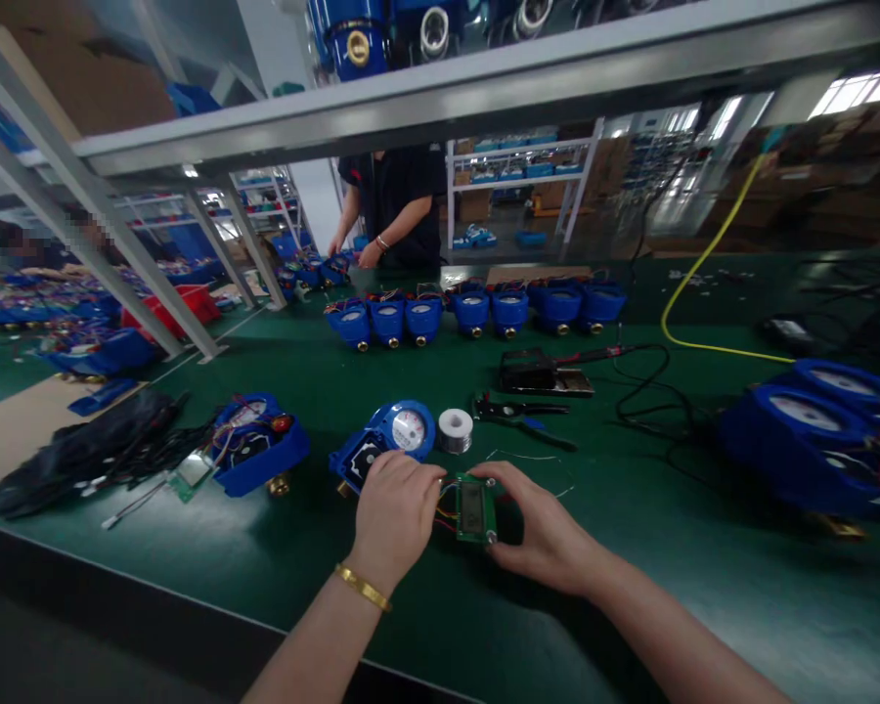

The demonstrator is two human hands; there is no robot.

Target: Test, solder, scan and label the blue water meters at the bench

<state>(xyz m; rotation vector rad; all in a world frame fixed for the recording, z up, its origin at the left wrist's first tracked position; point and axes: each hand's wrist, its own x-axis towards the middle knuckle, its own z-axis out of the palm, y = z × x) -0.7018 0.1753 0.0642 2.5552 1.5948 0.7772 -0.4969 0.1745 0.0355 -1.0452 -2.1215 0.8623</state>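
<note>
The green circuit board [475,508] sits in the lower centre of the frame, just above the green bench mat [704,606], held between both hands. Its display window faces up.

The right hand [547,533] grasps the board from the right side. The thumb lies along the upper edge and the fingers wrap the lower right corner.

The left hand [396,513] is curled, knuckles up, with its fingertips at the left edge of the board. The fingertips are hidden, so it cannot be told whether they pinch the board or the coloured wires [446,516] leaving that edge. A gold bracelet [363,587] sits on the left wrist.

The wires run to an open blue meter [388,445] lying on the mat, touching the top of the left hand. Its round dial faces up.

- Solder spool [456,430]: just right of the meter dial.
- Hand cutters [520,411]: right of the spool.
- Soldering iron stand [543,374]: above the cutters.
- Second opened meter [260,450]: left of centre, with loose wiring.
- Row of blue meters [476,308]: across the middle of the frame.
- Co-worker [400,205]: upper centre, standing at the far side of the bench.
</note>
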